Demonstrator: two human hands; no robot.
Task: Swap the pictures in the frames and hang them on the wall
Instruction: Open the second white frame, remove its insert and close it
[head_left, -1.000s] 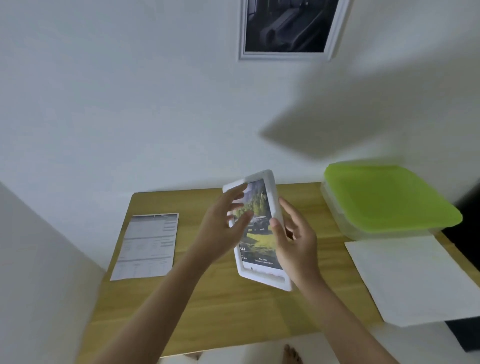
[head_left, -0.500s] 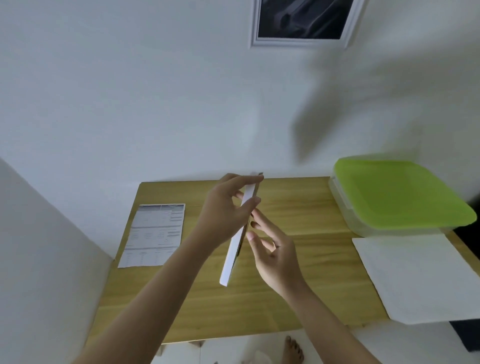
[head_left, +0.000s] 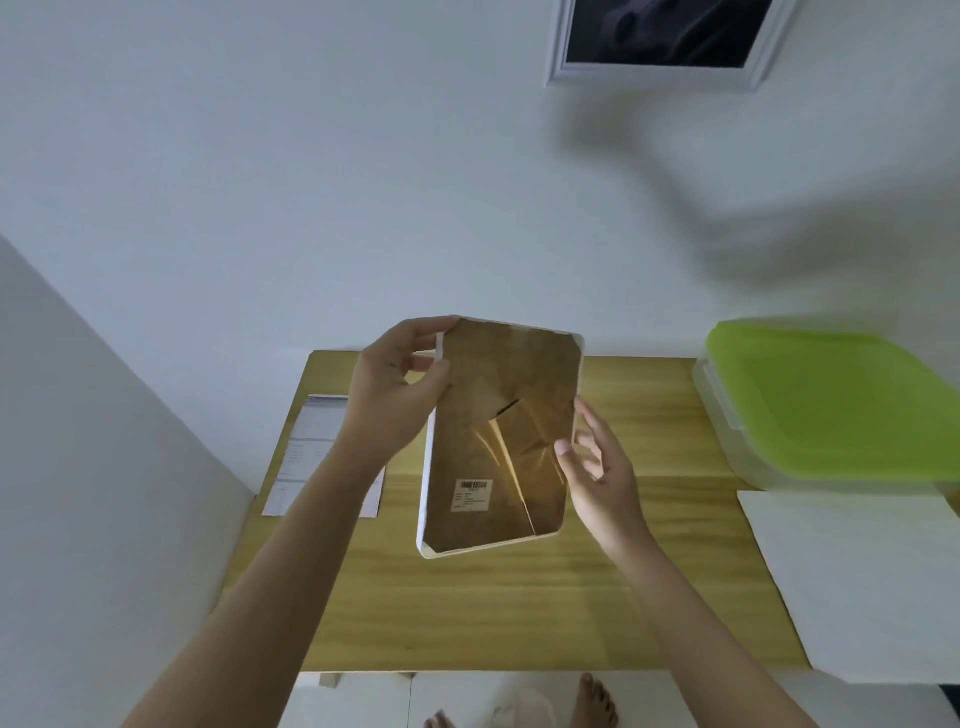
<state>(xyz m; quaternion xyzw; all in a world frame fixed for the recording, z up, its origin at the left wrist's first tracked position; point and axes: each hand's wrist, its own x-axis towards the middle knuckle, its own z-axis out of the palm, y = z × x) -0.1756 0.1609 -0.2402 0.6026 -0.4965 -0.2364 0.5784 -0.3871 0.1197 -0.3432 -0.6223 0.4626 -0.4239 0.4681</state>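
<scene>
A white picture frame (head_left: 498, 441) is held above the wooden table (head_left: 519, 613) with its brown cardboard back toward me; the back carries a folded stand and a small barcode sticker. My left hand (head_left: 397, 395) grips the frame's top left corner, thumb on the back and fingers behind. At the frame's right edge my right hand (head_left: 597, 467) has its fingers spread, the thumb tip touching the back board. A second white frame (head_left: 660, 47) with a dark picture hangs on the wall at the top.
A printed sheet (head_left: 311, 457) lies on the table's left side, partly under my left forearm. A clear box with a green lid (head_left: 841, 400) stands at the right, a white paper (head_left: 857, 582) in front of it. Bare feet show below the table edge.
The frame has been turned over: a second ago its picture side faced me, then it stood edge-on, now its cardboard back faces me. My right hand has let go and opened.
</scene>
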